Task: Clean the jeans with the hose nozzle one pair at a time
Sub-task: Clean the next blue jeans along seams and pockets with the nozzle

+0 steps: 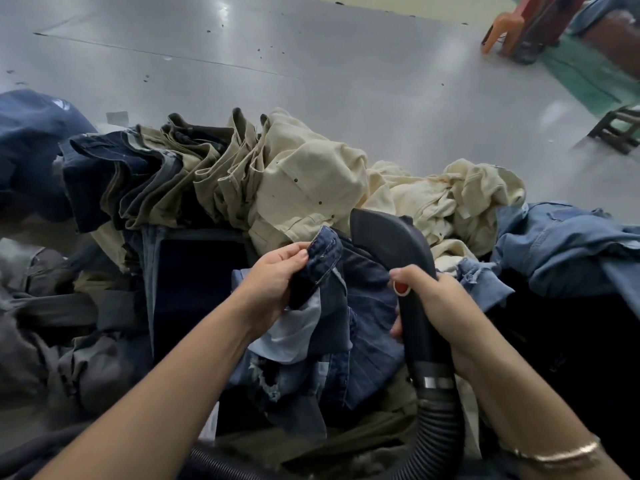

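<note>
Nearest you, a gold bangle (554, 453) sits on your right wrist, and the ribbed black hose (438, 433) curves up from the bottom edge to the black hose nozzle (398, 261). Your right hand (438, 306) is wrapped around the nozzle's handle, thumb beside the red button (401, 287), and the nozzle's wide mouth points away from you, over the dark blue jeans (349, 306). Your left hand (273, 282) pinches the waistband of that pair, fingers curled round the folded denim edge, lifting it just beside the nozzle. The pair lies on top of other mixed denim directly in front of you, between your forearms. To your left are grey garments (52, 341); to your right, light blue jeans (568, 247). Just beyond your hands lies a row of folded navy, khaki and cream trousers (214, 178) and a crumpled cream heap (450, 195). Further off, the grey surface (311, 64) stretches away, with an orange plastic stool (502, 29) at the far right.
</note>
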Demonstrator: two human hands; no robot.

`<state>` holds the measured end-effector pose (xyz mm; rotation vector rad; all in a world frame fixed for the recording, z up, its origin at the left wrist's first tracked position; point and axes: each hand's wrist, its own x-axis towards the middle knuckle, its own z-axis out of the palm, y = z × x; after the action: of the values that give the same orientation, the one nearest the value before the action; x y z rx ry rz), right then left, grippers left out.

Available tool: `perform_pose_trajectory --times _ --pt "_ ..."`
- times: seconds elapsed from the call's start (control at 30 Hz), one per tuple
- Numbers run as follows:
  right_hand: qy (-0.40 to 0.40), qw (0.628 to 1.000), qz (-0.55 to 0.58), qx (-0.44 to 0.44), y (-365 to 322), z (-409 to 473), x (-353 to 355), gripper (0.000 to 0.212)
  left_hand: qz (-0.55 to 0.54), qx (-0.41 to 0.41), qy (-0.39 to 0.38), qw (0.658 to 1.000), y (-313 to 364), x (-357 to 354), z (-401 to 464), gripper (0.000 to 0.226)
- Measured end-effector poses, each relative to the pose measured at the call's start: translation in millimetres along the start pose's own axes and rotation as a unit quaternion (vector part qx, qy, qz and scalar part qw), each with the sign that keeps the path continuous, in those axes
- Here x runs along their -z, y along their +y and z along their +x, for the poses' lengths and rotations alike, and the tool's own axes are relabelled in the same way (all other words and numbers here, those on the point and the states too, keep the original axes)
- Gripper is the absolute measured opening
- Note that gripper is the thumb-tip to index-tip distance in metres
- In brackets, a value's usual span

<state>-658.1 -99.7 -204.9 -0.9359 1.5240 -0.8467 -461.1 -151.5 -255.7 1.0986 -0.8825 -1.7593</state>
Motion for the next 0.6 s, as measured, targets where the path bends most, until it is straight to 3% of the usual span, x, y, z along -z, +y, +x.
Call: perform_pose_trajectory --times 0.13,0.23,0.37,0.47,0.6 --pt "-0.049 0.998 -0.046 -0.019 9 -15 -6 0.029 0.003 -0.004 0.021 1.0 1 -2 2 0.028" --pt "-0.042 0.998 -0.048 -0.006 9 -10 -13 0.026 0.016 -0.007 0.017 1.0 0 -1 2 0.028" --pt "0.006 0.999 0.046 0.005 1 12 0 0.024 0.019 0.001 -0.034 0.999 0 0 -1 0.028" --pt "-0.027 0.995 0.093 0.01 3 17 8 0.041 0.021 0.007 -0.076 0.997 2 1 -3 0.02" --pt "-0.067 0.993 0.093 -0.012 7 22 1 0.054 0.102 -0.006 -0.142 0.985 0 5 -4 0.041"
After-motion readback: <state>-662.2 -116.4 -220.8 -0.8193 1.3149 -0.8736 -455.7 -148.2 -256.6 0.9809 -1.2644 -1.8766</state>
